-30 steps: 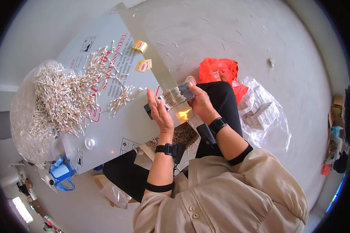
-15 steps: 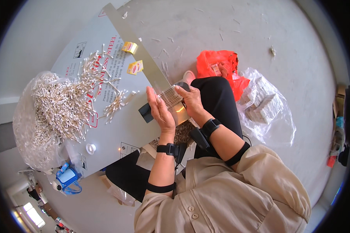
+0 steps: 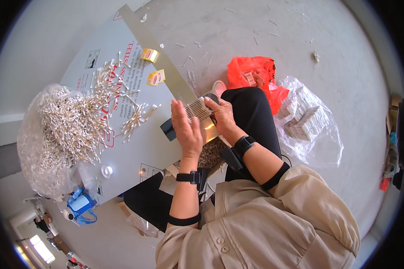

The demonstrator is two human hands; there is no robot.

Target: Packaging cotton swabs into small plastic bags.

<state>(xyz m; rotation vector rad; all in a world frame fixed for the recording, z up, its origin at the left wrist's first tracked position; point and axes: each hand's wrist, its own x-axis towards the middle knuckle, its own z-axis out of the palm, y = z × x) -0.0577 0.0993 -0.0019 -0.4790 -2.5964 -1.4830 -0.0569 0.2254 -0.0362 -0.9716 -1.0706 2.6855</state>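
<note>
Over the near corner of the table, my right hand (image 3: 221,117) is closed on a row of cotton swabs (image 3: 195,110), its thumb pressed on their right ends. My left hand (image 3: 186,133) is open, fingers stretched upward and palm turned to the left ends of the row. Whether the palm touches the swab tips is hard to tell. A dark flat piece (image 3: 168,130) lies at the table edge, left of my left hand. Loose cotton swabs (image 3: 137,119) are scattered on the table, beside a big heap of swabs (image 3: 72,123) spilling from a clear plastic bag (image 3: 29,148).
Two small yellow boxes (image 3: 155,78) sit near the metal edge of the table (image 3: 98,166). A white ring (image 3: 106,171) and a blue bottle (image 3: 80,204) are at its near left. On the floor lie a red bag (image 3: 238,74) and a clear bag of white packs (image 3: 307,119).
My left hand has shifted slightly, and its thumb side stands farther from the fingers. The right hand keeps its hold on the swabs, almost in the same place.
</note>
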